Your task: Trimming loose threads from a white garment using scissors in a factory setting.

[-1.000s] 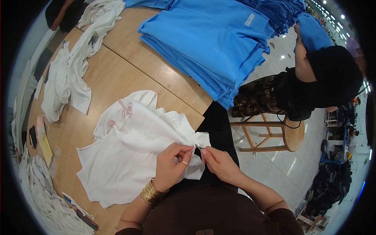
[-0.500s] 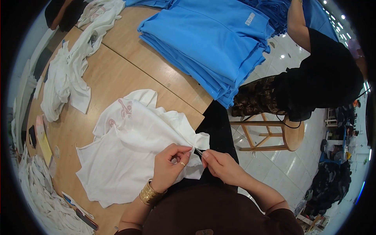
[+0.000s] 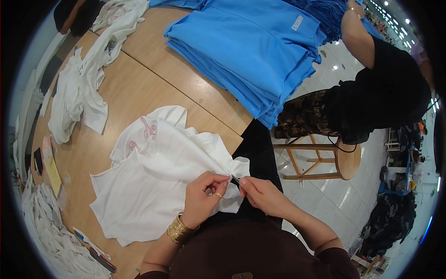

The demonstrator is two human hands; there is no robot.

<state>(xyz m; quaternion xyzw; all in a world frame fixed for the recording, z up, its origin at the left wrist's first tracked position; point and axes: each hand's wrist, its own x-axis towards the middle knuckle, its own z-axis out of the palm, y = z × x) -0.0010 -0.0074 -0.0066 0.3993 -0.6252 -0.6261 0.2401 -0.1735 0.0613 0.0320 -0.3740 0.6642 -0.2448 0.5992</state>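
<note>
While the white T-shirt (image 3: 153,186) lies spread on the wooden table (image 3: 153,69), your left hand (image 3: 202,197) pinches its bunched edge; your right hand (image 3: 262,195) grips a small thin tool (image 3: 235,179) at that fabric. Stacked blue shirts (image 3: 251,51) bear a small white label.

A single head-worn fisheye camera is looking steeply down from above the person's chest, so the forearms are entering from the lower edge. The left hand (image 3: 203,197) and right hand (image 3: 262,195) are sitting close to the lens, low in the middle. The wooden desk (image 3: 153,79) is stretching away toward the upper left, its near edge running diagonally from the upper right down toward the hands. Straight lines are bending near the dark round rim. The floor and a wooden stool (image 3: 325,158) are showing at the right. No second view is sharing the scene.
</note>
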